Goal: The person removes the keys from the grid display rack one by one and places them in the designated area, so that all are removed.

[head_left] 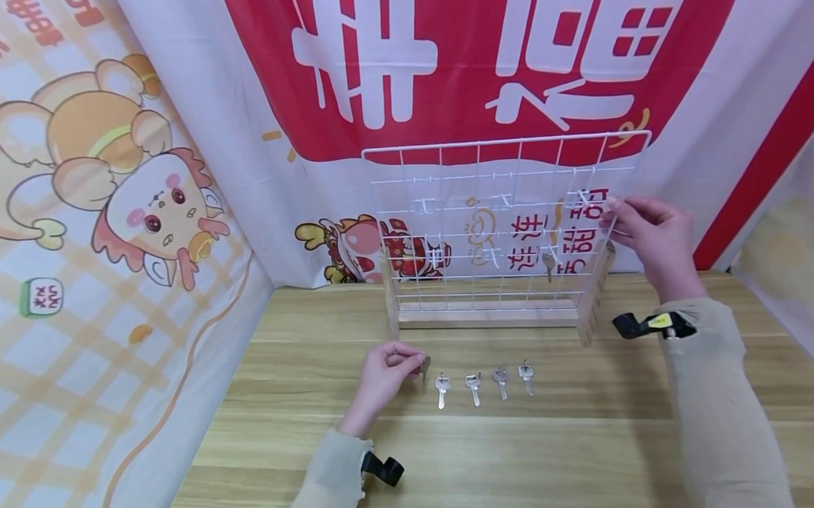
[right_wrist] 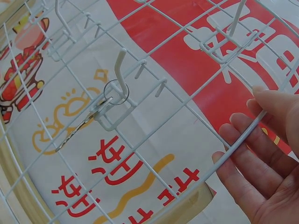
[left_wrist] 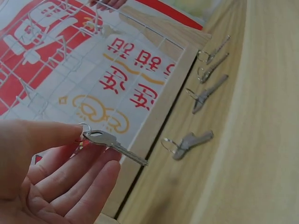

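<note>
My left hand (head_left: 386, 374) pinches a key (left_wrist: 105, 138) by its small ring, between thumb and forefinger, just above the table. In the left wrist view its other fingers lie partly extended below the key. At the right side of a white wire grid rack (head_left: 504, 141), my right hand (head_left: 658, 238) holds the outer wire, thumb on one side and fingers on the other. One key (right_wrist: 81, 126) hangs by its ring from a white hook (right_wrist: 121, 70) on the grid. Several silver keys, among them a leftmost key (head_left: 442, 391), lie in a row on the table.
The grid stands in a wooden base (head_left: 490, 315) on the wood-grain table (head_left: 495, 468). Other white hooks, such as an upper left hook (head_left: 427, 205), are fixed to the grid. A printed red and white cloth (head_left: 468, 72) hangs behind.
</note>
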A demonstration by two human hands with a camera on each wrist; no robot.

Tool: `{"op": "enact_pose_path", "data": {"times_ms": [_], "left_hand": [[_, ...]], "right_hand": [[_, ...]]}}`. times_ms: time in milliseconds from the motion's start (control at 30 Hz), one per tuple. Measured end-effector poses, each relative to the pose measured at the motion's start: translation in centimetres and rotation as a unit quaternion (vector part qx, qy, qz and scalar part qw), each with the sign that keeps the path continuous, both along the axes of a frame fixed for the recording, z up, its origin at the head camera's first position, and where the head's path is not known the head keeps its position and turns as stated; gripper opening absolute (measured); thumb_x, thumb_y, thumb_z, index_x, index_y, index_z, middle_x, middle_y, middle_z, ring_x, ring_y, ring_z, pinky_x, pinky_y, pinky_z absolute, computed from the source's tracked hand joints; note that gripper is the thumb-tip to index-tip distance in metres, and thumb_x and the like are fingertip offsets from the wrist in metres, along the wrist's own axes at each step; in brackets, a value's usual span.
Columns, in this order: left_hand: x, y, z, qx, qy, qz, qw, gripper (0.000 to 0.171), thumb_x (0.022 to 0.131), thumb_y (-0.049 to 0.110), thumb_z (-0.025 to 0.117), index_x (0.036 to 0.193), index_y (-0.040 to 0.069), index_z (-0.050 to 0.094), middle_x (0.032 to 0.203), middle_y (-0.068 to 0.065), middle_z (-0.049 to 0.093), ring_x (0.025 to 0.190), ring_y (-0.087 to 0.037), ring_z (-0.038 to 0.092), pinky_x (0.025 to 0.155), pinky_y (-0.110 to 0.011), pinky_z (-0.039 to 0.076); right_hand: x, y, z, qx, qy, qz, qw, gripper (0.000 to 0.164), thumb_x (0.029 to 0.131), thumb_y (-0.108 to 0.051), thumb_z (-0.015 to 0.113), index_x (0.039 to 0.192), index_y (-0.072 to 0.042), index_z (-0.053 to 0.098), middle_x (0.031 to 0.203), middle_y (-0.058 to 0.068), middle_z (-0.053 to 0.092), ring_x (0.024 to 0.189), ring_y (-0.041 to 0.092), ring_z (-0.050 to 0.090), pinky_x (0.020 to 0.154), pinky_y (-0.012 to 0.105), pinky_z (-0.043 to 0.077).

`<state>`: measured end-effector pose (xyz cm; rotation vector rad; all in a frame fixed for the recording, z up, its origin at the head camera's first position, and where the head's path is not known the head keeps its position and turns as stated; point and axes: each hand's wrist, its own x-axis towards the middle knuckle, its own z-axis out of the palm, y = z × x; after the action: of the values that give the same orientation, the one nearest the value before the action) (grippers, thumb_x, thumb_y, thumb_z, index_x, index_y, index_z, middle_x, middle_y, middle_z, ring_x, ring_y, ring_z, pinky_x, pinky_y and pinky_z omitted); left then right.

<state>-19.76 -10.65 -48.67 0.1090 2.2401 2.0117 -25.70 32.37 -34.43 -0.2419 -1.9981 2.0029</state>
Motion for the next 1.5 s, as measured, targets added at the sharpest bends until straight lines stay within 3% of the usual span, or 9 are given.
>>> {"op": "enact_pose_path", "data": {"times_ms": [333,467,867,1200,1500], "left_hand": [[0.5,-1.3,-1.6,-0.028,-0.047,-0.036,0.9979,0.014,0.092,0.001,0.073,0.102,-0.006,0.067,0.097,-0.017,0.074,0.086,-0.028,0.073,0.076,-0.034,0.061],[0.4,-1.5,-2.1,-0.041,-0.046,-0.041,0.9972,0.015,0.092,0.001,0.073,0.103,-0.006,0.066,0.095,-0.017,0.074,0.083,-0.026,0.073,0.075,-0.033,0.061],[-0.2,-1.5,-2.4,-0.14,-0.004,-0.036,0.9895,0.008,0.092,0.004,0.074,0.096,-0.001,0.069,0.084,-0.006,0.072,0.074,-0.02,0.07,0.069,-0.03,0.061],[-0.4,-1.5,-2.1,-0.241,0.042,-0.026,0.9692,0.005,0.088,0.011,0.08,0.09,0.01,0.077,0.083,0.003,0.071,0.073,-0.013,0.065,0.066,-0.03,0.056],[-0.7,-1.4,-2.4,-0.284,0.076,-0.012,0.9557,0.005,0.085,0.011,0.083,0.088,0.012,0.079,0.085,0.003,0.074,0.082,-0.014,0.067,0.079,-0.038,0.055]], "right_hand": [[0.1,-0.1,0.1,-0.001,-0.001,-0.002,1.0,0.061,0.082,-0.046,0.079,0.135,-0.018,0.068,0.127,0.007,0.067,0.105,0.012,0.07,0.08,0.02,0.053],[0.1,-0.2,0.1,-0.004,0.001,-0.002,1.0,0.061,0.082,-0.046,0.079,0.134,-0.018,0.068,0.126,0.006,0.067,0.104,0.012,0.07,0.08,0.019,0.053],[0.1,-0.2,0.1,0.001,-0.005,-0.004,1.0,0.06,0.083,-0.046,0.079,0.135,-0.018,0.068,0.127,0.005,0.067,0.106,0.012,0.069,0.082,0.021,0.053],[-0.1,-0.1,0.0,0.003,-0.005,-0.006,1.0,0.062,0.082,-0.048,0.079,0.135,-0.018,0.067,0.128,0.006,0.066,0.106,0.012,0.069,0.08,0.02,0.053],[-0.1,0.0,-0.1,0.002,-0.003,-0.004,1.0,0.059,0.083,-0.046,0.079,0.134,-0.019,0.068,0.127,0.005,0.067,0.106,0.012,0.069,0.081,0.02,0.053]]}}
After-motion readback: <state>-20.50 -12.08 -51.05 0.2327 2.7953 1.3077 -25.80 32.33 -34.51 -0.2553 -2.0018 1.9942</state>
